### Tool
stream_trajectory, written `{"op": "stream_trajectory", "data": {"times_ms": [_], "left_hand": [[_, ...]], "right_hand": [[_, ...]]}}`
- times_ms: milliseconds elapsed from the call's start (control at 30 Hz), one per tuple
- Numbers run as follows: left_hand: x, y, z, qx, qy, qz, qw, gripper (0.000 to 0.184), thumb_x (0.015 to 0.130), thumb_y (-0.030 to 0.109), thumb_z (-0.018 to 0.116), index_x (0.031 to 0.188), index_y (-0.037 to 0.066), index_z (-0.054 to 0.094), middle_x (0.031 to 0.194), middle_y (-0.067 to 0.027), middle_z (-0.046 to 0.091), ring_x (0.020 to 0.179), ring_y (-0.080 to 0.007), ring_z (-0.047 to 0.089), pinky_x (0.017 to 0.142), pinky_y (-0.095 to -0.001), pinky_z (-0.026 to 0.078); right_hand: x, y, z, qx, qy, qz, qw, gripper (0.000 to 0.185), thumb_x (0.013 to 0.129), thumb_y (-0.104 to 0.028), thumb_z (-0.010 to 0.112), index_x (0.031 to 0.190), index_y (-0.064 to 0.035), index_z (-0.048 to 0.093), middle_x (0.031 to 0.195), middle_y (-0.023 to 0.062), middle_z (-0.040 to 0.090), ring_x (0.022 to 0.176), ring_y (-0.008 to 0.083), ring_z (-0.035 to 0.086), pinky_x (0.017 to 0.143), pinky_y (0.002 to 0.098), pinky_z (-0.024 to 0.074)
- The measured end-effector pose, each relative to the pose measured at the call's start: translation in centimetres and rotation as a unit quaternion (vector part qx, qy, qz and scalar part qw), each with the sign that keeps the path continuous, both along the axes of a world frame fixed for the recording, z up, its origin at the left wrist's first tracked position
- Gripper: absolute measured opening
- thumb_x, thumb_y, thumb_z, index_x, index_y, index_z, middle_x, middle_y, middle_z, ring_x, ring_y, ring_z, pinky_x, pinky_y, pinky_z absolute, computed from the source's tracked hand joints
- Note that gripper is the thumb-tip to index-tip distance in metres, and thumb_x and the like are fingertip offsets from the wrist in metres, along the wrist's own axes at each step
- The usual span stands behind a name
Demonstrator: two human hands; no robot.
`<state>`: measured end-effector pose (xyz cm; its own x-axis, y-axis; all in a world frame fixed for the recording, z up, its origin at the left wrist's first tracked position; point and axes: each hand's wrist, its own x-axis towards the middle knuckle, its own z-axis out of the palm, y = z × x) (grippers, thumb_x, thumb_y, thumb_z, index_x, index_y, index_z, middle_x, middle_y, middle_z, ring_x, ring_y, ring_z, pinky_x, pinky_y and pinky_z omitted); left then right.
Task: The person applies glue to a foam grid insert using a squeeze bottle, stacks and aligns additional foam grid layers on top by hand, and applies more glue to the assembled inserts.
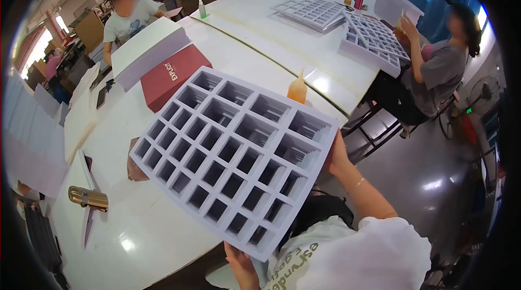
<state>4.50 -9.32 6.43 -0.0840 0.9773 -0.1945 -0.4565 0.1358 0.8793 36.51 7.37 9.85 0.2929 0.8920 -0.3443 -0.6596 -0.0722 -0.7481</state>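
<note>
A thick pale grey stack of compartment trays [233, 149], with small square cells at one end and larger ones at the other, is held tilted above the table. My right hand [335, 154] grips its right edge, fingers partly hidden behind it. At the lower edge, my left hand [241, 267] holds the near corner, most fingers out of sight underneath. Just beyond the trays lie a dark red box [172, 75] with white lettering and a squeeze bottle of orange-yellow liquid [297, 90]. A brown object [137, 166] is partly covered by the trays.
A gold flask [88, 198] and a phone [101, 97] lie on the white table [130, 230]. Behind the red box rises a white stack [146, 54]. More grid trays [377, 37] lie near a seated person [434, 73] at right; another person [130, 16] sits across.
</note>
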Motion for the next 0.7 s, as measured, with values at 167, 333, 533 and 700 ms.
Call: {"op": "stream_trajectory", "data": {"times_ms": [167,333,533,700], "left_hand": [[-0.4,1.3,-0.3,-0.048,0.020,-0.007,0.999,0.094,0.085,0.069,0.049,0.146,0.003,0.026,0.148,-0.0155,0.035,0.134,-0.0310,0.039,0.107,-0.0447,0.037],[-0.7,1.4,0.3,-0.044,0.059,-0.045,0.996,0.092,0.086,0.072,0.043,0.146,0.005,0.025,0.148,-0.0143,0.034,0.135,-0.0297,0.037,0.110,-0.0445,0.032],[-0.9,1.0,0.2,-0.058,0.065,-0.065,0.994,0.083,0.092,0.062,0.043,0.148,0.004,0.020,0.150,-0.0144,0.031,0.137,-0.0281,0.034,0.112,-0.0424,0.028],[-0.7,1.0,0.5,-0.077,0.068,-0.049,0.993,0.082,0.093,0.053,0.049,0.149,0.002,0.016,0.150,-0.0163,0.028,0.138,-0.0289,0.031,0.112,-0.0416,0.027]], "right_hand": [[1.2,1.1,-0.6,0.029,0.070,0.033,0.997,0.089,0.084,-0.080,0.033,0.140,-0.0107,0.044,0.139,0.0088,0.050,0.126,0.0263,0.047,0.107,0.0450,0.0340],[1.3,0.7,-0.7,0.041,0.028,0.049,0.998,0.088,0.087,-0.077,0.031,0.144,-0.0104,0.038,0.145,0.0070,0.043,0.133,0.0251,0.039,0.110,0.0459,0.0283],[1.5,0.6,-1.5,0.051,0.025,0.074,0.996,0.079,0.091,-0.070,0.032,0.146,-0.0131,0.034,0.147,0.0035,0.040,0.133,0.0210,0.037,0.110,0.0436,0.0266],[1.8,0.9,-3.1,0.039,0.025,0.064,0.997,0.075,0.093,-0.068,0.034,0.145,-0.0147,0.037,0.145,0.0021,0.042,0.132,0.0206,0.038,0.107,0.0436,0.0295]]}}
